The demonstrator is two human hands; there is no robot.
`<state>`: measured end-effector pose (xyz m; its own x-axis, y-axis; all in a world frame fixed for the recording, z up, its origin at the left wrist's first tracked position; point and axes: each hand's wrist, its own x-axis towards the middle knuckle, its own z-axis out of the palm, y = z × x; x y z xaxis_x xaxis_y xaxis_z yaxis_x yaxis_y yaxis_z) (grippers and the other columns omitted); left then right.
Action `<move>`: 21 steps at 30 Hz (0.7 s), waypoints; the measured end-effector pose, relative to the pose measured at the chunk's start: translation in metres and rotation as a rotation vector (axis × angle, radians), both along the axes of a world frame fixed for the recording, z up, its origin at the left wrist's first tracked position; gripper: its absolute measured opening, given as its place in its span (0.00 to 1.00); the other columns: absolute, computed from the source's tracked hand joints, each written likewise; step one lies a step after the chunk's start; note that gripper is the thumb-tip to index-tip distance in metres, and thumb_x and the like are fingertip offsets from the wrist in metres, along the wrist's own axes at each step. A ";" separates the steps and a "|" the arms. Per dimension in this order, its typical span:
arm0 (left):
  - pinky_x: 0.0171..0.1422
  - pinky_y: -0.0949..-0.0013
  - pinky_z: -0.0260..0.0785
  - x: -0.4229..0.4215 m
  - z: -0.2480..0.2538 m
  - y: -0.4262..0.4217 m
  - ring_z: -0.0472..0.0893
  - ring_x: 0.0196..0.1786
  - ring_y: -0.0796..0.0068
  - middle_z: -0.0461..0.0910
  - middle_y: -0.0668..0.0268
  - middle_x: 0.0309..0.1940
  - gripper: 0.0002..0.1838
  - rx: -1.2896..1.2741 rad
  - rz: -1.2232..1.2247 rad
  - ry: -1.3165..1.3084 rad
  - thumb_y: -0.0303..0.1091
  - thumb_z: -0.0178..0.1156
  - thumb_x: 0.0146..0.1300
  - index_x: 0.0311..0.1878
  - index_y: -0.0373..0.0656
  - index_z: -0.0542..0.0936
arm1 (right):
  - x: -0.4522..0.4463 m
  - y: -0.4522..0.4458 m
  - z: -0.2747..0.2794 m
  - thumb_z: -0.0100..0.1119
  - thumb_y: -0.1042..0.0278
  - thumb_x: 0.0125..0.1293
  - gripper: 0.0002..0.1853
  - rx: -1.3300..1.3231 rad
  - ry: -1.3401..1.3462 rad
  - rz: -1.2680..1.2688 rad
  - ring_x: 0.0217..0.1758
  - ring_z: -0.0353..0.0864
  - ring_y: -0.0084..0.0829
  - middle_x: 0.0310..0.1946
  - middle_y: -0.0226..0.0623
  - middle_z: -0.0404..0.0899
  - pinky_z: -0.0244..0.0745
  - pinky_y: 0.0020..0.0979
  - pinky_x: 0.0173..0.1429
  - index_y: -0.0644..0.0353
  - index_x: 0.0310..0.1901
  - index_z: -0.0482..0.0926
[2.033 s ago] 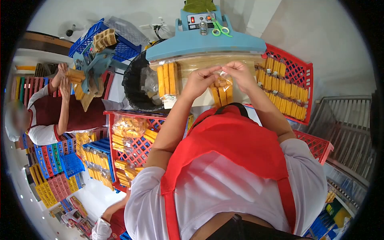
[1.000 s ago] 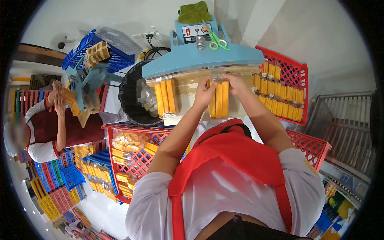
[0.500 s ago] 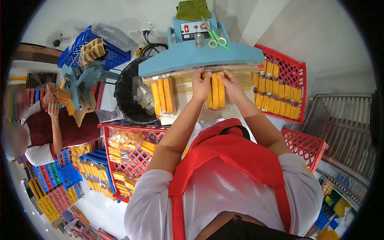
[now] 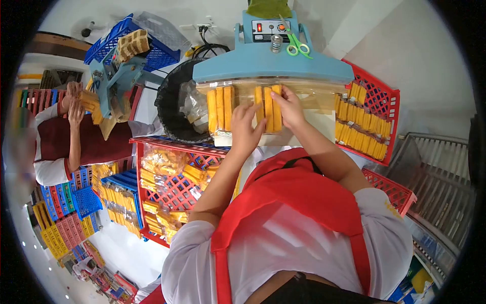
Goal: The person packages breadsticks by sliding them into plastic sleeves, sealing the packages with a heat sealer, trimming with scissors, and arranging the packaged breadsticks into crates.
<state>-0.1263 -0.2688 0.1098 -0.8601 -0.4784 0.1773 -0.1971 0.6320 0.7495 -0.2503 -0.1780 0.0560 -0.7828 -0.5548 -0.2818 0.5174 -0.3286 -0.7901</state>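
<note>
A clear packet of yellow sticks [image 4: 269, 112] lies on the board under the blue sealing machine [image 4: 273, 66], its top end at the machine's front edge. My left hand [image 4: 245, 129] is at the packet's left side, fingers spread. My right hand [image 4: 288, 105] grips the packet's upper right side between thumb and fingers. Left of it lies a second packet of yellow sticks [image 4: 220, 109], untouched. Green scissors [image 4: 297, 46] and a small metal weight [image 4: 276, 43] rest on top of the machine.
Filled packets stand in a red crate [image 4: 396, 109] at the right. A black-lined bin [image 4: 169, 104] is left of the board, with a red crate of packets [image 4: 140, 190] below. At far left, a co-worker's hands [image 4: 75, 104] are at another blue machine [image 4: 114, 83].
Both hands were at the packet's top edge; my left hand has come down and left with its fingers spread. The packet lies flat at the machine's edge. The view has shifted.
</note>
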 end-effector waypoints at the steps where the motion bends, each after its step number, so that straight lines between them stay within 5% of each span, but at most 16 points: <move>1: 0.59 0.61 0.55 0.013 0.006 -0.003 0.65 0.55 0.55 0.69 0.57 0.49 0.23 -0.145 -0.042 -0.033 0.35 0.62 0.47 0.49 0.44 0.73 | 0.003 -0.006 -0.001 0.56 0.74 0.55 0.18 -0.002 -0.005 0.005 0.39 0.73 0.24 0.38 0.33 0.74 0.70 0.25 0.44 0.63 0.49 0.66; 7: 0.62 0.40 0.35 0.056 0.010 -0.015 0.49 0.65 0.49 0.59 0.63 0.61 0.24 -0.319 -0.057 -0.282 0.42 0.64 0.43 0.49 0.60 0.75 | 0.018 -0.041 -0.007 0.57 0.73 0.55 0.19 -0.029 -0.020 0.071 0.39 0.73 0.24 0.38 0.34 0.74 0.70 0.26 0.44 0.64 0.49 0.66; 16: 0.62 0.42 0.37 0.059 -0.019 -0.024 0.54 0.63 0.52 0.62 0.66 0.59 0.23 -0.370 0.050 -0.255 0.38 0.62 0.45 0.48 0.64 0.76 | 0.024 -0.048 -0.009 0.55 0.71 0.57 0.15 0.037 0.076 0.040 0.39 0.73 0.24 0.38 0.33 0.74 0.69 0.26 0.45 0.63 0.46 0.69; 20: 0.60 0.44 0.44 0.085 -0.023 -0.006 0.57 0.61 0.53 0.64 0.64 0.56 0.17 -0.280 0.169 0.019 0.40 0.61 0.47 0.44 0.56 0.77 | 0.021 -0.047 -0.012 0.55 0.68 0.58 0.15 0.081 0.034 0.148 0.42 0.72 0.25 0.40 0.34 0.72 0.69 0.28 0.47 0.62 0.46 0.68; 21: 0.58 0.51 0.51 0.099 -0.018 0.001 0.63 0.56 0.56 0.69 0.61 0.50 0.12 -0.242 0.218 0.060 0.39 0.60 0.49 0.38 0.48 0.78 | 0.021 -0.047 -0.009 0.55 0.67 0.58 0.15 0.040 0.066 0.158 0.43 0.72 0.26 0.41 0.34 0.72 0.69 0.28 0.47 0.62 0.46 0.67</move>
